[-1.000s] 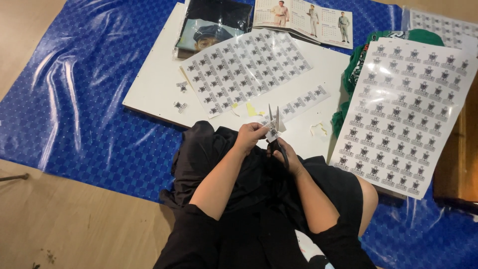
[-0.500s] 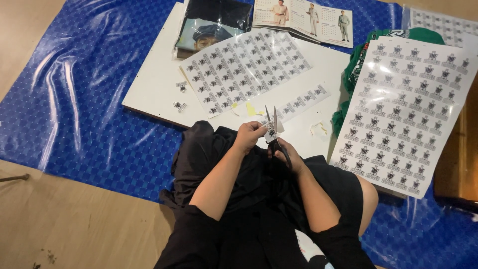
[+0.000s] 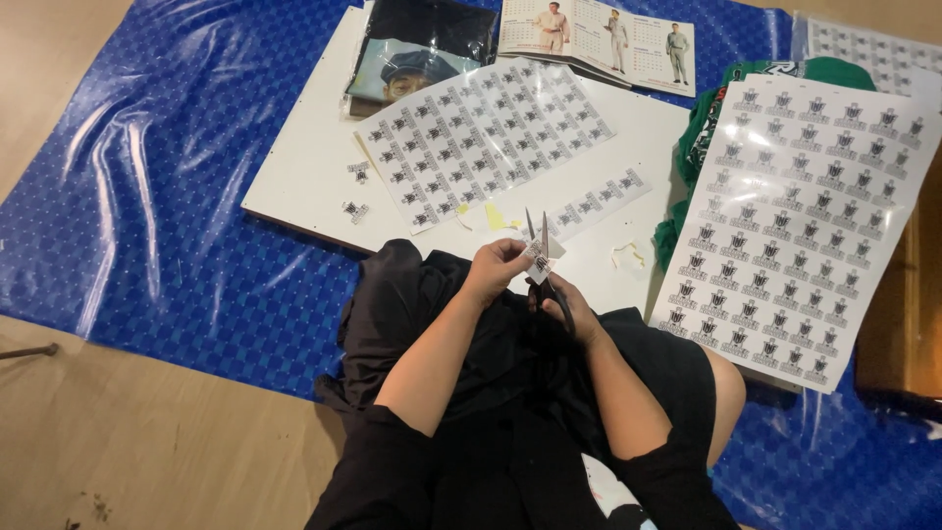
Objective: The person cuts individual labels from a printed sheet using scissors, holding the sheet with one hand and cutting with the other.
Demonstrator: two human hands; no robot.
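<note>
My left hand [image 3: 494,268] pinches a small printed sticker piece [image 3: 542,259] over my lap. My right hand [image 3: 569,304] grips black-handled scissors [image 3: 546,257] whose blades point up and away, with the blades around the piece. Just beyond my hands lies a white board [image 3: 304,167] with a large sticker sheet [image 3: 486,137] of small black printed labels and a short cut strip [image 3: 599,201]. Two cut-out stickers [image 3: 355,191] rest near the board's left edge.
A second big sticker sheet [image 3: 800,216] lies to the right over green fabric [image 3: 702,137]. A photo print [image 3: 407,67] and a calendar page with standing figures [image 3: 608,29] sit at the far edge. Blue patterned plastic sheeting [image 3: 147,216] covers the wooden floor [image 3: 128,442]. Paper scraps [image 3: 626,255] lie nearby.
My hands stay over my lap. The scissors and the small sticker piece have shifted only slightly as the cutting goes on.
</note>
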